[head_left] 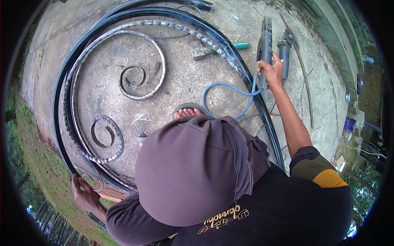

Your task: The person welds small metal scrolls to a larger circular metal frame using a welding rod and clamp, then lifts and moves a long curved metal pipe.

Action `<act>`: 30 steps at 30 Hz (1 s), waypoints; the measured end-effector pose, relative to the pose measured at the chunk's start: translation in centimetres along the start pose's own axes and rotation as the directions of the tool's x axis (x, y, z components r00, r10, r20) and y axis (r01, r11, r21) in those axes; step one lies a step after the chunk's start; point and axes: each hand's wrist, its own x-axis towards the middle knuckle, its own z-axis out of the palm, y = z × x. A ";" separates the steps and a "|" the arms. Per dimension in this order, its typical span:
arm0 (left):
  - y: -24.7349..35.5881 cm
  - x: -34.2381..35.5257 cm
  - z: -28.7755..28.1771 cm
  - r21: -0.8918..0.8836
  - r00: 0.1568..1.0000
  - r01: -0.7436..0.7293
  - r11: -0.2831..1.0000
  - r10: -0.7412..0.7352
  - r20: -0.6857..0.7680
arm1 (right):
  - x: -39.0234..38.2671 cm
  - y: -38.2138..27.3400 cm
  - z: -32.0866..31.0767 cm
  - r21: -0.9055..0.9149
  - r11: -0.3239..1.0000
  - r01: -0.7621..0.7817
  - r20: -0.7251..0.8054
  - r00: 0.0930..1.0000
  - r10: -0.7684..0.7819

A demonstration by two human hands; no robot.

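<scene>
My right hand [271,69] is wrapped around a long dark grey clamp-like tool [266,43], which looks like a welding holder with a blue cable [205,96] looping from its end. An angle grinder [284,53] lies right beside it. At the lower left, my left hand [85,196] grips a black curved bar [56,119], which sweeps in a wide arc over the concrete. Inside the arc lie metal scrolls: a notched strip with a coiled end [116,152] and a thin spiral [163,71].
A hammer with a green handle [241,45] lies near the far part of the arc. My bent knee [184,172] hides the near ground, with sandalled toes [188,113] beyond it. A thin rod [307,82] lies at right. Grass [35,151] borders the concrete at left.
</scene>
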 end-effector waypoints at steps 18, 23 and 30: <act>-6.6 -17.5 2.8 0.266 0.794 0.303 0.915 -0.397 0.461 | -4.3 -3.6 10.3 -0.286 0.903 0.320 0.289 0.928 -0.237; -5.7 -19.5 3.8 0.272 0.746 0.334 0.902 -0.429 0.509 | -4.3 -2.4 11.8 -0.290 0.833 0.471 0.232 0.879 -0.416; -2.8 -27.8 -0.1 0.200 0.680 0.569 0.798 -0.593 0.431 | -7.8 -3.7 14.0 0.177 0.975 0.133 0.317 0.930 -0.184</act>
